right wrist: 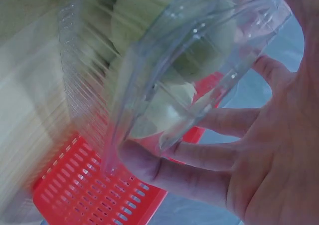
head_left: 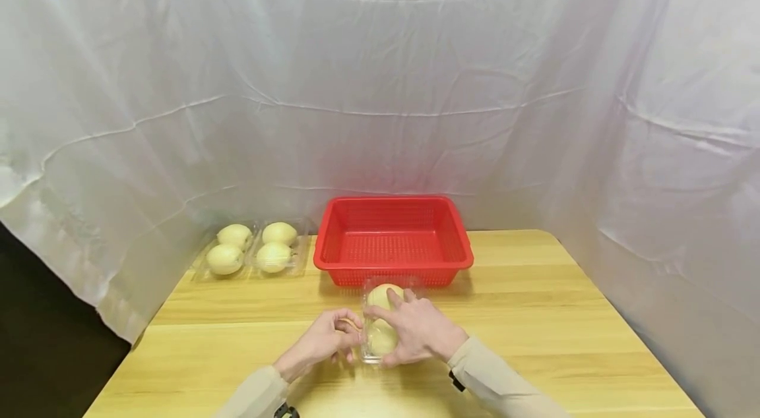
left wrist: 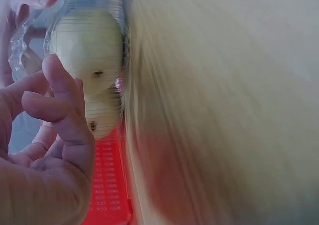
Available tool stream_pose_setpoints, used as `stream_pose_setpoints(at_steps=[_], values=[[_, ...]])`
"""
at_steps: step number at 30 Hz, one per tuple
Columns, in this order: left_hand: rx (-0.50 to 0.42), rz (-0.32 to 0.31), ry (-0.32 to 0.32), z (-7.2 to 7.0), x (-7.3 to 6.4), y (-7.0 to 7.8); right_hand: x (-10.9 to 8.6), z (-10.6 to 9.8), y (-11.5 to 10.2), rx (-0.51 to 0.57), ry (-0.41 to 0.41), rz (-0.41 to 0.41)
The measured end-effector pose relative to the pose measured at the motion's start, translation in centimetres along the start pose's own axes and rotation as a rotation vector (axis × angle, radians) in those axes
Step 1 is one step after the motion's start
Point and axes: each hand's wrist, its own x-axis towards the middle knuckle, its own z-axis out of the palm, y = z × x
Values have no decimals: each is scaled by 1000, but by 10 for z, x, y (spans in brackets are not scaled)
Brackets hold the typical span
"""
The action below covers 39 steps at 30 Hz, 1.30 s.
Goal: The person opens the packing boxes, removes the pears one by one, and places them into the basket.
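A clear plastic fruit box (head_left: 373,358) with two pale yellow fruits, which look like pears (left wrist: 85,48), stands on the table just in front of a red basket. At the box's left edge, my left hand (head_left: 329,337) pinches the plastic rim with thumb and index finger. Spread across the top, my right hand (head_left: 418,328) presses on the lid (right wrist: 149,85), its fingers reaching over the edge. In the right wrist view the lid's rim is tilted against those fingers. Whether the lid is fully latched cannot be told.
Behind the fruit box stands the red perforated basket (head_left: 392,266), with nothing seen inside. Two more clear boxes, each with two pears (head_left: 225,260) (head_left: 274,257), sit side by side at the back left of the wooden table (head_left: 534,339). White curtains (head_left: 380,75) surround it.
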Motion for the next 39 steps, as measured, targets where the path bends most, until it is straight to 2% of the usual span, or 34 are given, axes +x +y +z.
stream_pose_setpoints(at_steps=[8, 16, 26, 33, 39], values=[[-13, 1, 40, -1, 11, -3, -1, 0, 0, 1, 1, -1], [-18, 15, 62, -6, 22, -2, 0, 3, 0, -40, 61, -39], [-28, -10, 16, -11, 32, -2, 0, 4, 0, -36, 58, -36], [-27, -6, 21, -11, 36, -3, -1, 3, -1, -8, 48, -34], [-22, -13, 28, -10, 40, -6, -1, 4, -1, -30, 44, -36]])
